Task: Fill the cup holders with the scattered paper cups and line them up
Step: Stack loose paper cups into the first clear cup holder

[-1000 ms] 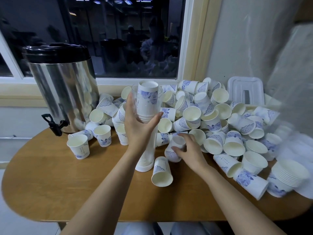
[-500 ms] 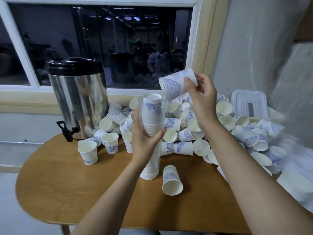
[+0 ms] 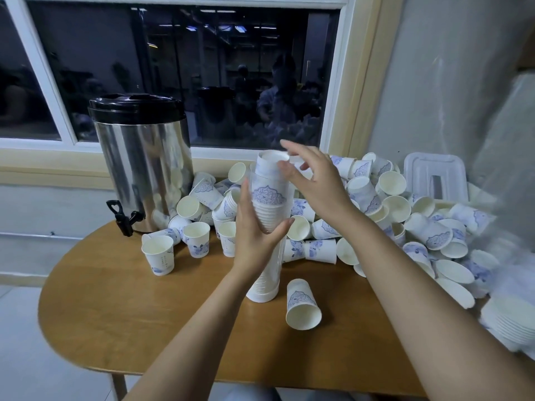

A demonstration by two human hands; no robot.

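My left hand grips the middle of the clear cup holder, which stands upright on the worktop with a stack of upturned paper cups inside. My right hand is open with its fingers spread. Its thumb is right beside the top cup, which pokes out of the tube, but I can't tell if they touch. Loose cups are heaped beyond and to the right of that hand. One cup lies on its side, nearer me than my left hand and by the holder's base.
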